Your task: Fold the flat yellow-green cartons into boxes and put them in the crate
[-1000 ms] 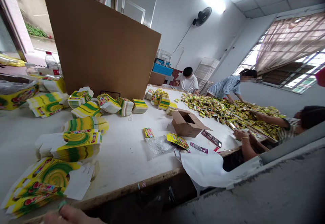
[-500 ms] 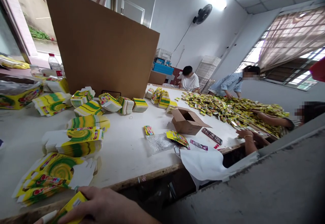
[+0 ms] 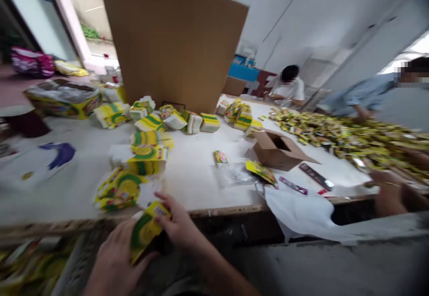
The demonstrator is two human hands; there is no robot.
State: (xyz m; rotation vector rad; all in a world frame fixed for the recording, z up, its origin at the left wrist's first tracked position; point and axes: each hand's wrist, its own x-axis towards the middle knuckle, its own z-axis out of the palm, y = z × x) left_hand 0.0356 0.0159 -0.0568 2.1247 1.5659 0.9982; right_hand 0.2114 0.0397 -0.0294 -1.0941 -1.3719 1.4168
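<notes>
- The left hand grips the lower edge of a flat yellow-and-green printed cardboard carton.
- The right hand pinches the carton's upper right corner with closed fingers.
- The carton is tilted, just in front of the near edge of the white surface.
- A loose pile of matching flat cartons lies near, on the surface.
- An open brown cardboard box stands well apart, to the right.
</notes>
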